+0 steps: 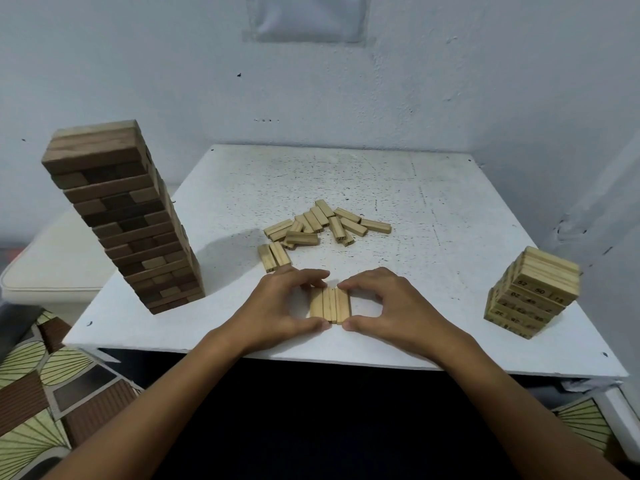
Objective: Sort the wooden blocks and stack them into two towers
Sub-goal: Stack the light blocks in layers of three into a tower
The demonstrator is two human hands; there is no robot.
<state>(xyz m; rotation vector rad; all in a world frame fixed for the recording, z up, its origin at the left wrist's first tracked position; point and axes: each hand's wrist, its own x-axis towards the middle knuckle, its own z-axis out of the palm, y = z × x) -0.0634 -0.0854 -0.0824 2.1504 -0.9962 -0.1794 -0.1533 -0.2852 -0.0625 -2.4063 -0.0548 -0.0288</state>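
Observation:
A tall tower of dark brown blocks [128,216] stands at the table's left. A short tower of light numbered blocks [533,292] stands at the right edge. Near the front, a row of three light blocks [330,304] lies side by side. My left hand [280,306] and my right hand [384,304] pinch this row from both sides, fingers at its far end and thumbs at its near end. A loose pile of light blocks [325,225] lies in the middle, with two more light blocks [273,256] just in front of it.
The white speckled table [433,209] sits in a corner, with walls behind and to the right. A pale cushion [48,268] lies beyond the left edge. Patterned flooring [52,386] shows below on both sides.

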